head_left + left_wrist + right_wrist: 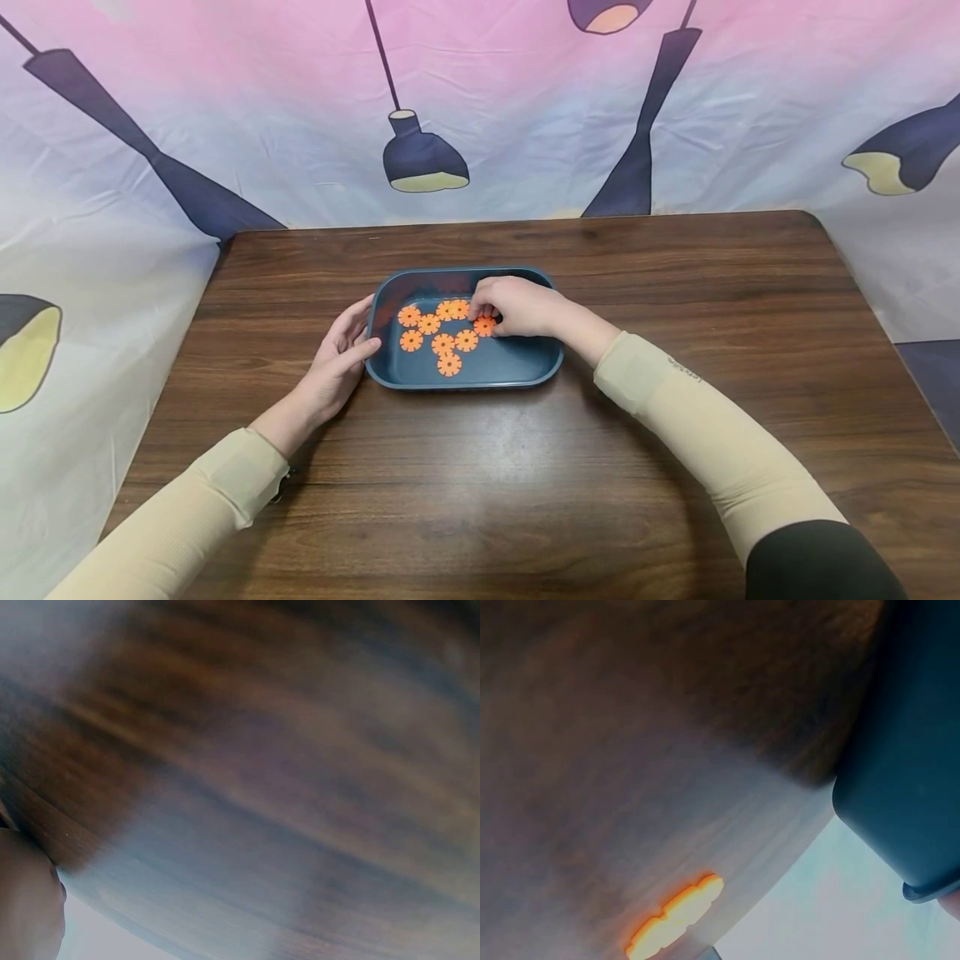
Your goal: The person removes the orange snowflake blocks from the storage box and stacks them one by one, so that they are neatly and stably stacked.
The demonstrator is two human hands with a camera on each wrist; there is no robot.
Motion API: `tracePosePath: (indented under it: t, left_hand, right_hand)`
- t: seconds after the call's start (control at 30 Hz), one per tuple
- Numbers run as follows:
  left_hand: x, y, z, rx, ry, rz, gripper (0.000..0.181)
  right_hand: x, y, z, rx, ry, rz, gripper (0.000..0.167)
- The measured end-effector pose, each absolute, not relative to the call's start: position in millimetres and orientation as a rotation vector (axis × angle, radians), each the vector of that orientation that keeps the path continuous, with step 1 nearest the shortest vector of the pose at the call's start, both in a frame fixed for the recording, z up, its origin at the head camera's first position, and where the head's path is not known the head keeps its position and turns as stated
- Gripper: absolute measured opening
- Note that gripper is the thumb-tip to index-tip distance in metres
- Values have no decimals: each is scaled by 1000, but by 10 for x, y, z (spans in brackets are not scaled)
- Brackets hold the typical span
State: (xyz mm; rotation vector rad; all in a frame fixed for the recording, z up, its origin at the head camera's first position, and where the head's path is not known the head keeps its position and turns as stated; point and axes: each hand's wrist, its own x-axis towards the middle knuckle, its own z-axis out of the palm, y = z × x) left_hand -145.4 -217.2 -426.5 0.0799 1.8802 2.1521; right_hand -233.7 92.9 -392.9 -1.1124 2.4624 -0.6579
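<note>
A dark teal tray [517,364] lies on the table, and several orange notched flower-shaped discs [448,364] are spread flat inside it. At the tray's left end, my left hand [339,360] grips the wall, thumb at the rim and fingers along the outer side. My right hand [525,307] reaches over the right end into the tray. Its thumb and fingers pinch one orange disc [485,326], partly covered by the fingertips. In the right wrist view appear the tray's wall [907,750] and a glowing orange scalloped piece [676,915]. The left wrist view is blurred.
A dark brown wood-grain table [465,492] extends around the tray on all sides. Behind it and at the left hangs a pastel cloth [510,108] printed with dark lamps. Both forearms wear beige sleeves [697,425].
</note>
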Motion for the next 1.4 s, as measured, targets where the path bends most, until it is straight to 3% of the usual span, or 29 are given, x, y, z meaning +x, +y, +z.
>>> tracePosePath:
  t: [0.53,1.4]
  left_hand:
    - [-1451,-2169,-4277,84,1884,2154,62]
    - [-1464,-2170,-4274,72,1882,2142,62]
  right_hand:
    - [-2320,898,-3932,-1139,2483,-525,27]
    - [-2343,1055,-3770,-1088,2448,-820,5]
